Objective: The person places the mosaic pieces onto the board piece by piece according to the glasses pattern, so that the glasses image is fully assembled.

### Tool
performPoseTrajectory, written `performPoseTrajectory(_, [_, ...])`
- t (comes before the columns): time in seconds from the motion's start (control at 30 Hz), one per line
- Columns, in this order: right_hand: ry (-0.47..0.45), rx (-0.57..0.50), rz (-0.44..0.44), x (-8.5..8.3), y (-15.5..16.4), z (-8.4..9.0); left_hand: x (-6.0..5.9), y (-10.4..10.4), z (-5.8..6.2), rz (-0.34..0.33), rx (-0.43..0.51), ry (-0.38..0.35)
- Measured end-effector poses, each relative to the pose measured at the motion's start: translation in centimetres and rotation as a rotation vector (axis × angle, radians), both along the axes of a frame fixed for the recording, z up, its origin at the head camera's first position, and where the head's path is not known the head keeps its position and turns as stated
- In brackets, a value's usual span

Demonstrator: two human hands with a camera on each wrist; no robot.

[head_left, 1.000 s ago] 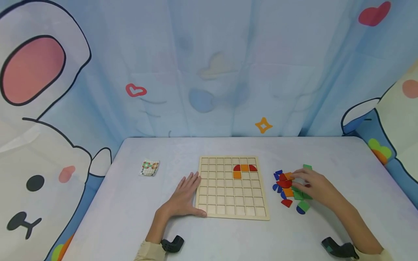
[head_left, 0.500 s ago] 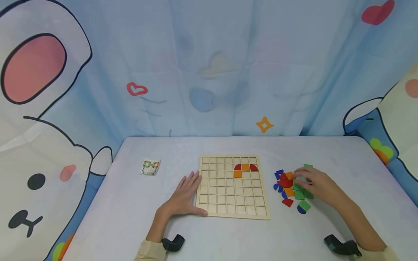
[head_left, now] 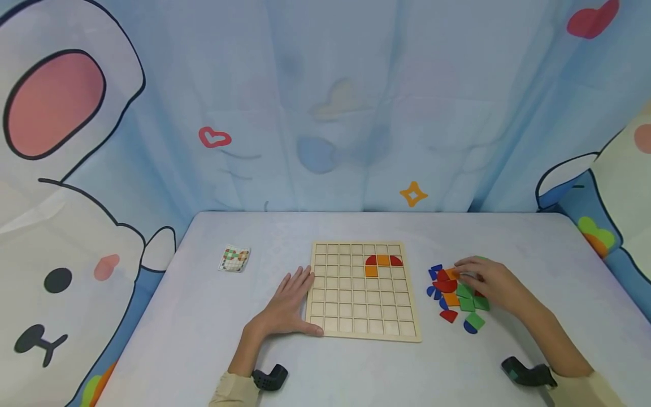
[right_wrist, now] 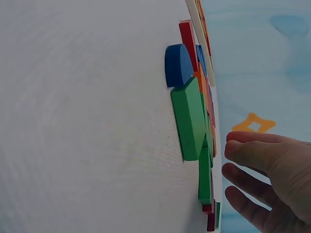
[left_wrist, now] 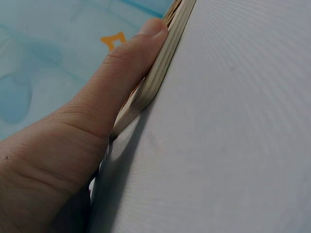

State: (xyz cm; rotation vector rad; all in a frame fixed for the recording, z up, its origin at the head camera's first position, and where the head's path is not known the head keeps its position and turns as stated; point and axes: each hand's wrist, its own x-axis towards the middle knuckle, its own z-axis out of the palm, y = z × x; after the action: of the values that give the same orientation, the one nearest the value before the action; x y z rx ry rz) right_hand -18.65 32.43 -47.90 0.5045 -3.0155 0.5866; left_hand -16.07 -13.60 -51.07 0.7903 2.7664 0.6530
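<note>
My left hand lies flat on the table, fingers straight. Its thumb presses the front left edge of a wooden grid board. The board holds two red quarter rounds and two orange squares near its far right. My right hand hovers over a pile of coloured pieces to the right of the board. Its fingers are loosely extended and hold nothing. In the right wrist view, a green square and a blue half round lie just in front of them.
A small pattern card lies on the table to the left of the board. A cartoon curtain closes off the far side. The table edges fall away at left and right.
My right hand has crept slightly farther over the pile and now covers the far green piece. My left hand and the board have not moved.
</note>
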Motion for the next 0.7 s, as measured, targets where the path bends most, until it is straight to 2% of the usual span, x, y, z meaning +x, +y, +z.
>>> performPoseTrajectory(0.2, [0.008,0.021,0.051,-0.78,0.04,-0.27,-0.20,0.00,0.01,-0.004,0.000,-0.002])
performPoseTrajectory(0.37, [0.008,0.046,0.061,-0.97,-0.07,-0.32,-0.22,0.05,-0.06,0.004,-0.009,0.003])
performPoseTrajectory(0.7, [-0.069,0.036,0.053,-1.09,-0.37,-0.11,-0.15,0.03,-0.13,0.011,-0.026,-0.011])
